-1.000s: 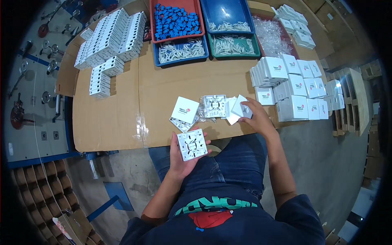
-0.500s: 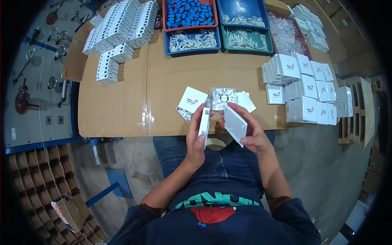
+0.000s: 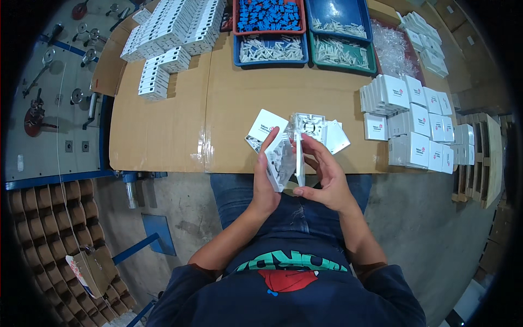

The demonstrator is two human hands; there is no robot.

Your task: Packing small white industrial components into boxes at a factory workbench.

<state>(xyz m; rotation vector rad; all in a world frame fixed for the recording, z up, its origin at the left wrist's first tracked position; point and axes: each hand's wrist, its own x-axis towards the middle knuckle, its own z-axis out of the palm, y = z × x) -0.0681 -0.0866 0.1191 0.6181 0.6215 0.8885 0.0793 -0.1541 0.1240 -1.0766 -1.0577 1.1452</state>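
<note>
My left hand [image 3: 266, 184] is closed round a white square housing [image 3: 279, 161], tilted so its open inner side with moulded parts and some clear plastic shows. Close beside it, my right hand [image 3: 328, 182] grips a thin white cover plate [image 3: 299, 159] by its edges, seen nearly edge-on. Both pieces are held above my lap at the table's near edge. Just beyond my hands lie a white printed cover [image 3: 267, 124], an open white housing [image 3: 311, 126] with its inside facing up, and another white plate [image 3: 337, 136].
White boxed units are stacked at the far left [image 3: 163, 32] and right [image 3: 408, 143] of the cardboard-covered table [image 3: 158, 136]. At the back stand a red tray [image 3: 303, 30] of blue parts, blue and green trays of white plugs, and a heap of clear bags [image 3: 393, 49].
The housing in my left hand has turned so its inner side shows. My right hand has turned the cover plate edge-on and brought it closer to the housing. The view has shifted slightly.
</note>
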